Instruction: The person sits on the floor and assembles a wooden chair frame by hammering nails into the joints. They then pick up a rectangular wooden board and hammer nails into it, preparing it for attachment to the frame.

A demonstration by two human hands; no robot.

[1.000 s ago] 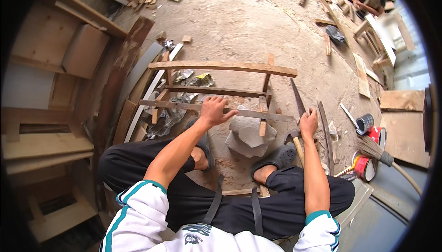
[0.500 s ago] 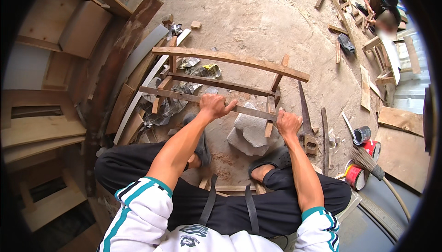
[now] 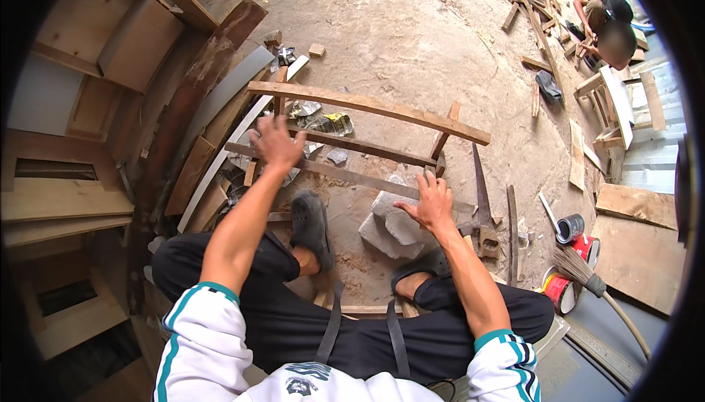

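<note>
A wooden frame (image 3: 367, 111) of long bars joined by short legs lies in front of me. Its nearest long bar (image 3: 338, 174) crosses just above a broken grey concrete block (image 3: 389, 237). Over the frame's left end is my left hand (image 3: 277, 145), fingers spread and slightly blurred, holding nothing. My right hand (image 3: 432, 202) is by the right part of the nearest bar, its thumb stretched out sideways and its fingers apart. Whether that palm touches the bar is hidden. A handsaw (image 3: 482, 193) stands right of the frame, its wooden handle toward me.
Wood strips (image 3: 192, 171) and crumpled wrappers (image 3: 327, 124) lie left. Cabinets (image 3: 66, 200) line the left side. On the right are a dark strip (image 3: 512, 233), paint cans (image 3: 562, 288) and a broom (image 3: 580, 268). Another person (image 3: 606, 16) works far right by a small frame (image 3: 620, 101).
Both hands have loosened from the nearest bar and spread their fingers. My left hand has moved left and farther away; the right has shifted slightly left. The frame has moved little.
</note>
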